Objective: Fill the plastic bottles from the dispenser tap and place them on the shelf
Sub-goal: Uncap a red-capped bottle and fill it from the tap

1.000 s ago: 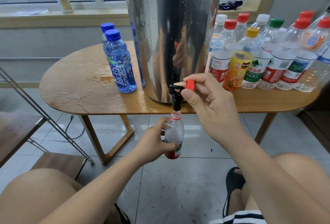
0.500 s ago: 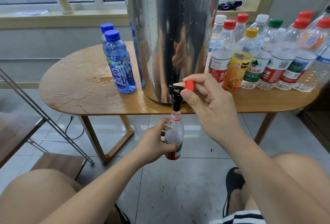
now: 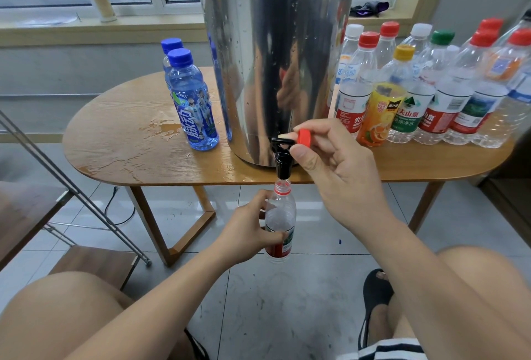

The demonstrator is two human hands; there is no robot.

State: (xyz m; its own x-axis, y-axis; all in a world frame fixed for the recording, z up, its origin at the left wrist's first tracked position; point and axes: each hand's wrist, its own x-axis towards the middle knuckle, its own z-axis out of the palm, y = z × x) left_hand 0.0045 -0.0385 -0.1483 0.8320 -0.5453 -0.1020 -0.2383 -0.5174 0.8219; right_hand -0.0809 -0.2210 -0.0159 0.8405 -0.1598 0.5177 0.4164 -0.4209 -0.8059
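Observation:
A tall steel dispenser (image 3: 275,58) stands on the wooden table (image 3: 138,164), its black tap (image 3: 282,158) overhanging the front edge. My left hand (image 3: 247,233) grips a clear bottle with a red label (image 3: 280,221), uncapped, its mouth right under the tap spout. My right hand (image 3: 336,170) holds the red cap (image 3: 303,138) between its fingers while a fingertip presses the tap lever.
Two blue-capped bottles (image 3: 195,106) stand left of the dispenser beside a puddle of spilled water (image 3: 161,127). Several capped bottles (image 3: 431,92) crowd the table's right side. A wooden shelf with a metal frame (image 3: 57,216) sits at the left. My knees and a sandal are below.

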